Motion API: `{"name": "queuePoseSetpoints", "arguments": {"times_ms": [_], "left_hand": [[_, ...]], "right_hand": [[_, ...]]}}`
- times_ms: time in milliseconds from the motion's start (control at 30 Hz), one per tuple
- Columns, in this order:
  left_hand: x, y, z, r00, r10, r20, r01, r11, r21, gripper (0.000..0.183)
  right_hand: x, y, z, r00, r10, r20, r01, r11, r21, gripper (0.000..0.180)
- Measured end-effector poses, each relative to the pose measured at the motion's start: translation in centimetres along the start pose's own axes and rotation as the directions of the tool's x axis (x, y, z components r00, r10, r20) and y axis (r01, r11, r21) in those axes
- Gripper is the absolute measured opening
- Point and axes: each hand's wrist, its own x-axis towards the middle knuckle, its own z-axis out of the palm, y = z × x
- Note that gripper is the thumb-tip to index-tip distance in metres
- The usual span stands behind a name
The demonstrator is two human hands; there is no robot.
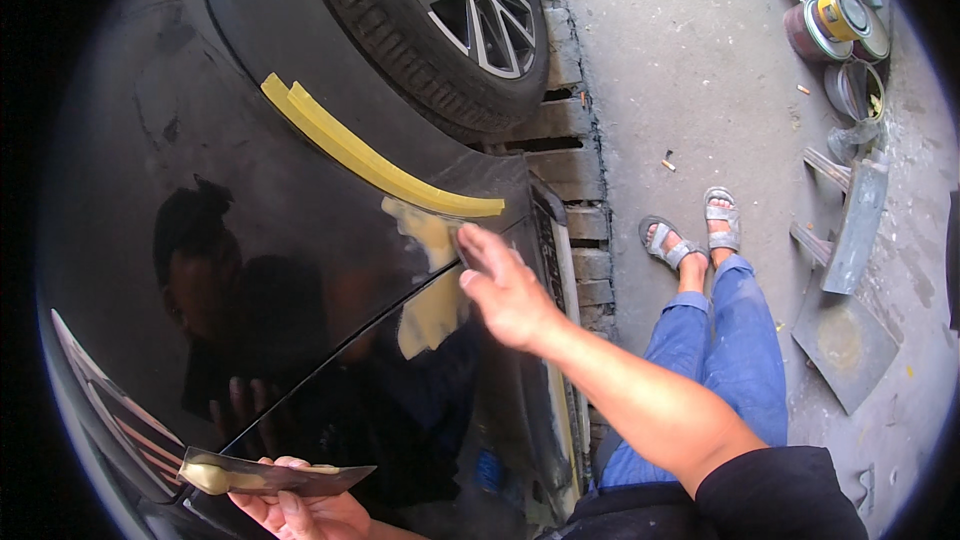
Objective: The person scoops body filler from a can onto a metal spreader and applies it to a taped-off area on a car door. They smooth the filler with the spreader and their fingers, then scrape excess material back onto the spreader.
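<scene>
My left hand (304, 506), at the lower left, holds a thin dark flat plate (322, 478) with a lump of beige body filler (206, 477) at one end. Against the glossy black car panel, my right hand (502, 285) pinches a thin spreader (460, 249), seen nearly edge-on and mostly hidden by the fingers. Under its edge lies a beige filler patch (431, 315), which spans the seam between two panels. Yellow masking tape (375, 165) curves along the wheel-arch edge above the patch.
The car's wheel (469, 7) is at the top, beside paving blocks (559, 116). Paint cans (817, 30), a small metal-topped bench (859, 229) and a square board (847, 345) lie along the right. My sandalled feet (679, 240) stand on concrete.
</scene>
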Motion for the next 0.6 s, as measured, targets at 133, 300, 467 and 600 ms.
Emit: {"name": "queuePoseSetpoints", "arguments": {"times_ms": [133, 300, 467, 600], "left_hand": [[0.1, -0.1, 0.8, 1.0, 0.022, 0.002, -0.022, 1.0, -0.021, 0.05], [0.0, -0.3, 0.3, 0.999, 0.0, -0.038, -0.001, 1.0, -0.024, 0.051], [-0.1, -0.3, 0.4, 1.0, -0.002, -0.006, 0.002, 1.0, -0.019, 0.051], [-0.2, -0.4, 0.6, 1.0, 0.005, 0.004, -0.005, 0.999, -0.039, 0.051]], "right_hand": [[-2.3, -1.0, 1.8, 0.984, -0.178, 0.003, 0.173, 0.956, -0.238, 0.058], [-1.6, 1.2, -1.8, 0.996, -0.048, 0.073, 0.051, 0.998, -0.039, 0.063], [1.2, 2.7, -1.2, 0.995, -0.095, -0.009, 0.095, 0.987, 0.131, 0.057], [-0.6, -0.4, 1.1, 0.991, -0.134, 0.0, 0.133, 0.982, -0.137, 0.057]]}}
